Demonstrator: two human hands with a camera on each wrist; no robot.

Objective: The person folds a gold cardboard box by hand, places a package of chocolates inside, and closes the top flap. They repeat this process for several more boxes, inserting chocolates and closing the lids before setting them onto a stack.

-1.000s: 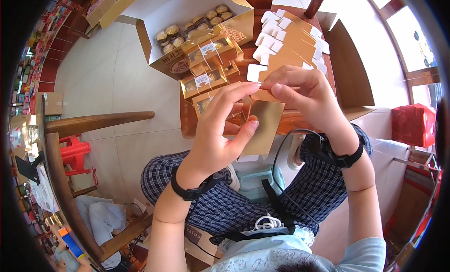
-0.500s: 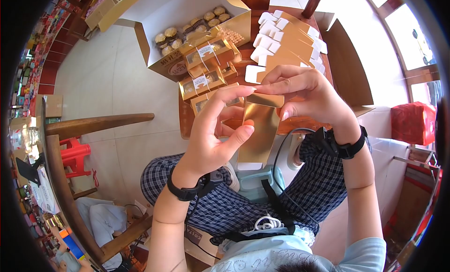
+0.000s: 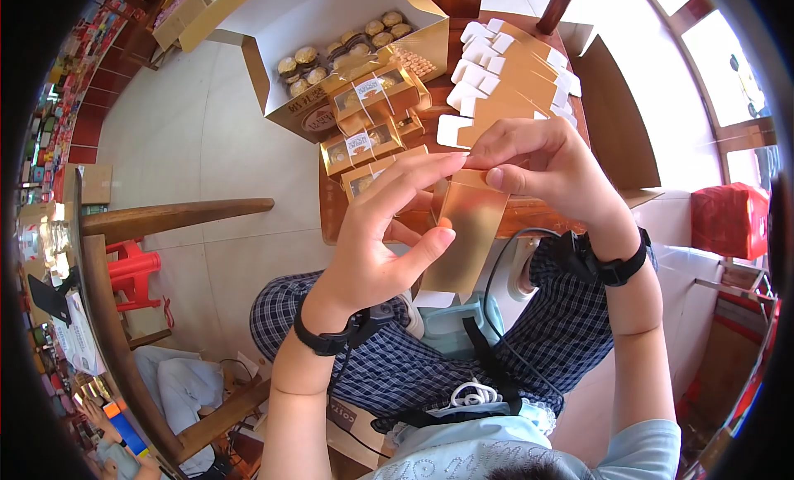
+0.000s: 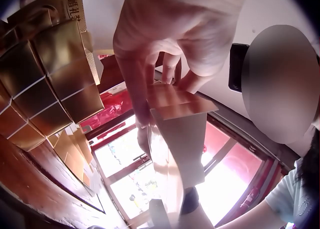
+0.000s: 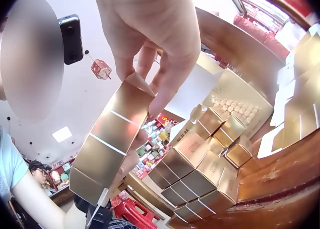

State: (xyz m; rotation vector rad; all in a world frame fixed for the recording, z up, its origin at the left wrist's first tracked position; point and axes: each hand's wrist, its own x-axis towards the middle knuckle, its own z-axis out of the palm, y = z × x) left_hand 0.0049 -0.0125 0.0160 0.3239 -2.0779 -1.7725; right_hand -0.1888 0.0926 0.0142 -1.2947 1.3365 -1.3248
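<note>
A small gold carton is held over the lap, its shiny long side facing up in the head view and a white flap at its near end. My left hand grips it from the left, thumb on the near face and fingers behind. At the far end, my right hand pinches the edge between thumb and forefinger. In the right wrist view a folded end flap sits between the right fingers, and two pale lines cross the gold face. The left wrist view shows the carton's plain pale side.
Filled gold boxes with white labels are stacked on the wooden stool. Behind them a large open carton holds gold-wrapped balls. Flat gold blanks with white tabs lie to the right. A red bag stands farther right.
Half a second ago the right thumb was lower, off the far edge, with the end flap showing; now it presses near that edge again. The left hand keeps its grip throughout.
</note>
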